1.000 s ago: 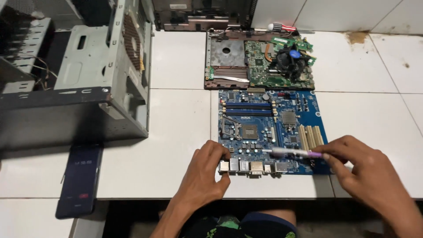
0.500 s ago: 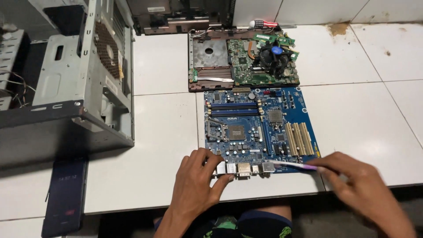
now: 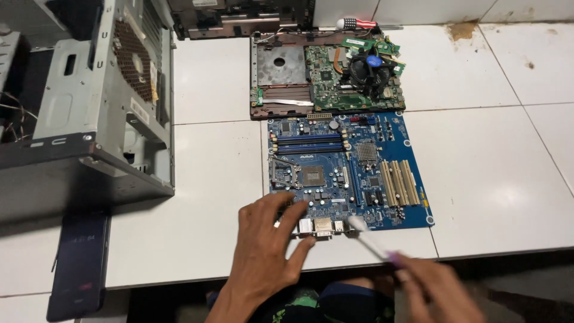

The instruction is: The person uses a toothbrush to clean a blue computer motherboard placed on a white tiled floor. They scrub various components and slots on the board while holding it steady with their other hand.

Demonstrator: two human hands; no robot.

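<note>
Left hand (image 3: 266,251) on blue motherboard (image 3: 350,170), right hand (image 3: 439,290) holding white brush (image 3: 371,239), grey computer case (image 3: 89,107)

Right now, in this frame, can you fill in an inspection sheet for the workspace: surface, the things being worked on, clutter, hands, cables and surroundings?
Surface: white tiled worktop, stained near the back edge.
Things in hand: blue motherboard lying flat, rear ports at the near edge; white and purple brush, its white tip at those ports.
Clutter: second board with a black cooler fan behind the blue one; dark phone lying flat at the near left.
Hands: left hand rests on the blue board's near edge, fingers spread; right hand, blurred, has its grip on the brush.
Cables: thin wires inside the case.
Surroundings: open grey computer case at left; the person's knees below the worktop edge.
</note>
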